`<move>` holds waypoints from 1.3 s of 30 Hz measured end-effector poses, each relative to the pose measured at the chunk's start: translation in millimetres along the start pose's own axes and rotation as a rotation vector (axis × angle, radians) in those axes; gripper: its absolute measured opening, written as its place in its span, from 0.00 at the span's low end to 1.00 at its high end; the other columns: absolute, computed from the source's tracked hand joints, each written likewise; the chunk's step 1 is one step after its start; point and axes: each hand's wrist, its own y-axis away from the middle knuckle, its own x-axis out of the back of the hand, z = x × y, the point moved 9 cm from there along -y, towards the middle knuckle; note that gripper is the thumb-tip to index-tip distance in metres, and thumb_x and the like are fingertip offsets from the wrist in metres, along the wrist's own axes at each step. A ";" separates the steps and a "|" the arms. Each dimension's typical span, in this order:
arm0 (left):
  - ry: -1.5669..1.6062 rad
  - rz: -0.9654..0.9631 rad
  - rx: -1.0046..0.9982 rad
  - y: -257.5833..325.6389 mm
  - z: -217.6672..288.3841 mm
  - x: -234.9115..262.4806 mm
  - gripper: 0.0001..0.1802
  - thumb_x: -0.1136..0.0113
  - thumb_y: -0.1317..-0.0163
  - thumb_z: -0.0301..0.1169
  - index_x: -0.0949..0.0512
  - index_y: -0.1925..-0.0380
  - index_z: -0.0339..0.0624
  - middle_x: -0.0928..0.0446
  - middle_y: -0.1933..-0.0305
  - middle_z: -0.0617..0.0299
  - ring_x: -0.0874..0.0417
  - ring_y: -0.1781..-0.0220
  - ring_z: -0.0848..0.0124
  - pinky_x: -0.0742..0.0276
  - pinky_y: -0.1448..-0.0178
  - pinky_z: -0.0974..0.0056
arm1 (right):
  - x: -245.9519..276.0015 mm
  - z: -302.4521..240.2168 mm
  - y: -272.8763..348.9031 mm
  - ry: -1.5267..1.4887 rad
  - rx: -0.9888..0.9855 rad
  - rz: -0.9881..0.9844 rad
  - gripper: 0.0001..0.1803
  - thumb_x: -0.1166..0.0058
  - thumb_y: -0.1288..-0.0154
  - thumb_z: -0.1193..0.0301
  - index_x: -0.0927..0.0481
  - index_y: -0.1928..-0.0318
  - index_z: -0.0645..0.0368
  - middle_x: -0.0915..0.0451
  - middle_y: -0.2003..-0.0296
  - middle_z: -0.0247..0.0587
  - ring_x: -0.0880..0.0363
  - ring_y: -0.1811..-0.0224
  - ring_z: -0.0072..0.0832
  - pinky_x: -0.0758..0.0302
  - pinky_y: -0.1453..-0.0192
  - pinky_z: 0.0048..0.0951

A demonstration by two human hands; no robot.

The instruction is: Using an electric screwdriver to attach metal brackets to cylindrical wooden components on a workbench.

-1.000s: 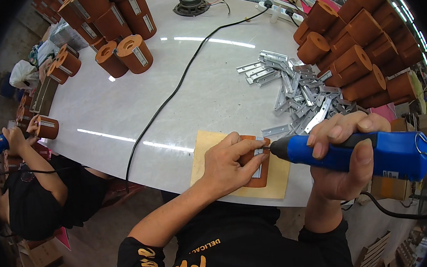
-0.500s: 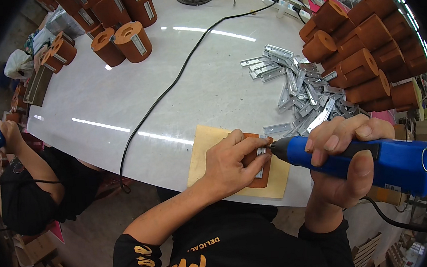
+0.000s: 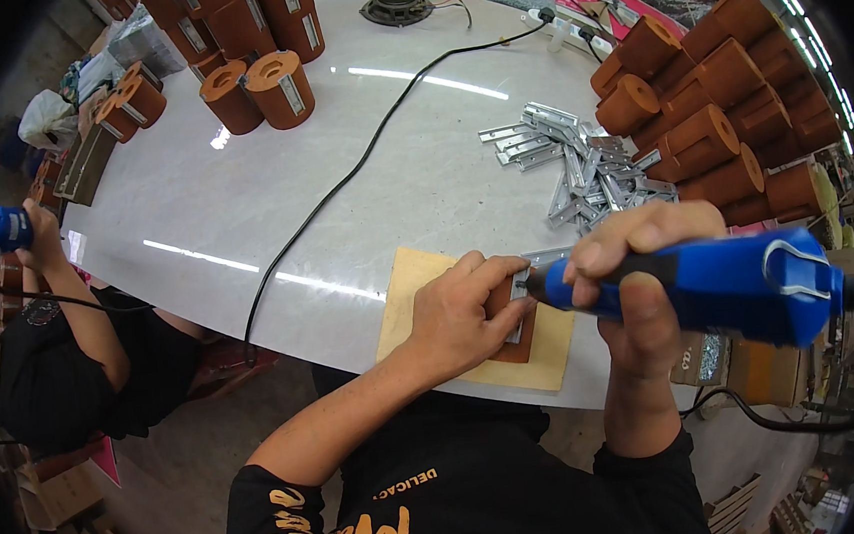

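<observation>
Half of the brown block [image 3: 510, 306] hides under my left hand [image 3: 461, 314], which presses it onto the tan board [image 3: 544, 353] at the white table's [image 3: 342, 203] edge; my right hand [image 3: 639, 280] grips the blue screwdriver [image 3: 719, 279], tip unseen

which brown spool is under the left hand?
The brown spool lying on the tan board, pinned by the left hand; all others sit stacked or standing farther up the table.
</observation>
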 end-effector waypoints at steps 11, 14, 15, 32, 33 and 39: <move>1.244 -0.113 0.647 28.3 -31.3 -0.3 0.53 0.74 0.34 0.71 0.42 0.36 0.25 0.25 0.60 0.52 0.17 0.56 0.63 0.19 0.46 0.59 | 49.4 -38.9 10.1 -0.387 0.124 0.310 0.17 0.54 0.29 0.61 0.32 0.48 0.58 0.21 0.62 0.46 0.21 0.73 0.31 0.23 0.63 0.38; 1.283 -0.138 0.620 28.8 -14.3 1.2 0.55 0.76 0.35 0.71 0.46 0.34 0.22 0.27 0.54 0.46 0.20 0.48 0.59 0.22 0.40 0.59 | 33.7 -33.6 12.5 -0.427 0.093 0.259 0.18 0.54 0.28 0.61 0.34 0.46 0.58 0.22 0.62 0.47 0.22 0.73 0.32 0.23 0.63 0.38; 1.291 -0.145 0.606 28.9 -9.6 1.1 0.56 0.76 0.35 0.71 0.49 0.33 0.20 0.28 0.53 0.45 0.21 0.48 0.60 0.23 0.40 0.60 | 26.4 -30.9 13.4 -0.434 0.084 0.246 0.18 0.54 0.28 0.61 0.34 0.46 0.58 0.22 0.62 0.47 0.22 0.73 0.32 0.23 0.63 0.38; 0.653 -0.185 0.124 34.4 19.4 13.1 0.34 0.44 0.40 0.15 0.41 0.33 0.35 0.30 0.41 0.51 0.26 0.37 0.65 0.27 0.34 0.62 | 39.3 -40.9 13.7 -0.467 0.061 0.211 0.18 0.54 0.28 0.61 0.33 0.47 0.59 0.23 0.61 0.46 0.22 0.72 0.33 0.24 0.63 0.39; 0.713 -0.174 0.112 34.1 22.8 12.6 0.33 0.46 0.40 0.14 0.41 0.33 0.35 0.31 0.41 0.51 0.26 0.37 0.65 0.27 0.34 0.62 | 40.0 -41.3 13.8 -0.463 0.060 0.211 0.18 0.54 0.28 0.61 0.33 0.47 0.59 0.23 0.61 0.46 0.22 0.72 0.32 0.24 0.63 0.39; 0.893 -0.228 0.145 31.3 33.9 5.5 0.32 0.56 0.42 0.13 0.40 0.34 0.34 0.31 0.43 0.51 0.27 0.36 0.64 0.30 0.31 0.60 | 34.8 -37.0 13.7 -0.470 0.049 0.198 0.18 0.55 0.28 0.61 0.33 0.46 0.59 0.23 0.61 0.46 0.22 0.72 0.32 0.24 0.63 0.39</move>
